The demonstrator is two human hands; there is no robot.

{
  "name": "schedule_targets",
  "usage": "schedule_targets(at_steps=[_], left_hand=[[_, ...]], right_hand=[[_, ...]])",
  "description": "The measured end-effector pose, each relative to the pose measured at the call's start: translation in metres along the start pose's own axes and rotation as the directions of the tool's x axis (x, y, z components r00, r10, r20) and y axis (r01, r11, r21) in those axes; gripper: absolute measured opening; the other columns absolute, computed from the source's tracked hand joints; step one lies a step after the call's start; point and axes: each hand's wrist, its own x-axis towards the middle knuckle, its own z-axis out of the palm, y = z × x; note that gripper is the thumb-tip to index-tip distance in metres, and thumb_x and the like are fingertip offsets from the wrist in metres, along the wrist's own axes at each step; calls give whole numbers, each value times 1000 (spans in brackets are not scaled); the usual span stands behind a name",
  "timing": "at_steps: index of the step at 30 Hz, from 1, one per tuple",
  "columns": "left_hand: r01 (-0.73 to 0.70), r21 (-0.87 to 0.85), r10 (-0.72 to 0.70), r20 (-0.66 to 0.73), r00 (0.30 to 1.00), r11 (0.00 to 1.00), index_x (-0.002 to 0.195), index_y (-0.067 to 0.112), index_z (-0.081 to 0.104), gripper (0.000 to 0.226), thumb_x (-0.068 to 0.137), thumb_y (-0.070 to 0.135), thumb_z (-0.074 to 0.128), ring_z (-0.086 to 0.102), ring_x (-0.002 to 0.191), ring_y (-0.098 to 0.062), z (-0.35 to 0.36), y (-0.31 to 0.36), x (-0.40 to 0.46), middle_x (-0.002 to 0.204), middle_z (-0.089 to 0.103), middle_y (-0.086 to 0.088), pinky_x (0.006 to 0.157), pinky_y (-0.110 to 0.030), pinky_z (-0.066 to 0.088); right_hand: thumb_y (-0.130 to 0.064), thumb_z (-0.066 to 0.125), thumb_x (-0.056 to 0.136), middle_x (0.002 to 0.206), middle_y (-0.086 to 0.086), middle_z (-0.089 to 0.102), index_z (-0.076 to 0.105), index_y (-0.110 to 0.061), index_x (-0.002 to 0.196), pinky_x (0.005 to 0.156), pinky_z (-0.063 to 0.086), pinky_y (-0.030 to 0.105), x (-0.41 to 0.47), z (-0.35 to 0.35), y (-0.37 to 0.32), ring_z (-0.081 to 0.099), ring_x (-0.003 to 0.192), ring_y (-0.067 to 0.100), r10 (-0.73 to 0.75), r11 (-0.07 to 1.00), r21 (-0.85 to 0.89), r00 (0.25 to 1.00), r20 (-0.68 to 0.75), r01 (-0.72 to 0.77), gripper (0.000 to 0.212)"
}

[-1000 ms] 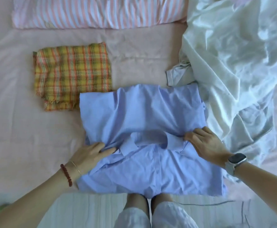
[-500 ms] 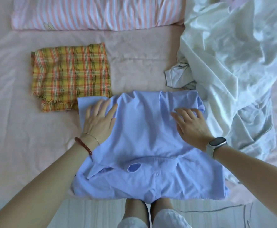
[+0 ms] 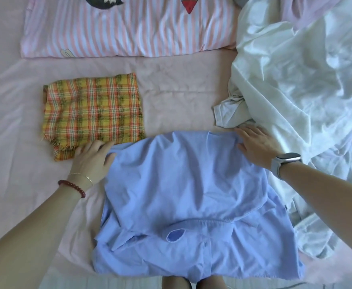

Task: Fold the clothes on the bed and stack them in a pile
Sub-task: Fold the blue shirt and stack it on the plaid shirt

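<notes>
Both hands have been slid outward to the far corners of the blue shirt (image 3: 183, 197), which lies folded at lower centre on the pink bed (image 3: 14, 122). The left hand (image 3: 91, 159) and right hand (image 3: 254, 142) are laid flat, fingers extended, nothing grasped. A folded plaid cloth (image 3: 93, 113) is seen at centre left, white clothes (image 3: 296, 90) at right.

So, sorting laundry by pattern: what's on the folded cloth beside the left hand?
Orange, yellow and green plaid, clearest in the head view.
</notes>
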Motion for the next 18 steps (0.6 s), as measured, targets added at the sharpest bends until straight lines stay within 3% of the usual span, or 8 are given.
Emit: schedule_targets(at_steps=[3,5,7,9,11,13,15,18], left_hand=[[-34,-29,37,135,990,999,120,17,57,40,87,39,59,44,112,-25,-8,7,23,119,50,-3,91,-38,27],[-75,8,71,236,969,997,117,20,52,37,88,43,57,46,109,-20,-13,12,32,117,52,0,88,-34,26],[-86,26,73,327,942,996,113,22,50,30,89,40,56,52,97,-21,-16,16,35,106,58,1,82,-32,30],[-71,4,65,364,929,997,89,23,51,14,91,36,55,50,76,-21,-18,11,29,83,56,4,68,-32,35],[-34,-22,40,377,925,999,65,19,39,34,93,32,53,42,68,-20,-18,0,20,68,42,5,61,-34,33],[22,-123,21,340,940,992,65,14,42,33,92,28,55,42,69,-21,-19,-14,10,73,40,2,59,-33,30],[36,-196,24,292,956,980,76,6,51,25,91,25,57,46,72,-24,-22,-21,1,82,45,-4,60,-31,28],[56,-187,-2,280,960,981,67,15,37,32,92,25,54,43,62,-25,-28,-19,-5,64,44,-5,54,-33,24]], right_hand=[[-35,51,91,143,7,40,25,-13,144,109,20,33,17,-8,-6,30,135,23,40,999,9,978,204,-42,62],[-35,54,89,138,9,44,33,-15,138,105,25,34,25,-13,-10,36,130,25,61,998,-5,969,238,-62,57],[-32,55,89,132,9,49,45,-16,131,99,30,32,27,-16,-11,42,125,26,59,998,0,971,230,-60,45],[-29,54,91,125,7,54,46,-18,128,88,36,31,21,-20,-12,48,117,26,48,997,43,970,238,-60,39],[-26,53,92,127,3,53,34,-26,140,88,40,33,9,-26,-7,50,115,28,30,994,95,962,273,-58,52],[-27,54,92,130,0,51,33,-28,141,89,41,35,-5,-33,0,50,117,30,54,991,105,957,284,-87,53],[-29,53,93,124,6,56,48,-18,127,81,39,33,-15,-35,7,52,112,31,83,993,64,967,242,-101,36],[-31,48,95,113,9,59,52,-10,112,67,33,31,-24,-43,4,56,101,33,111,994,1,982,150,-112,27]])
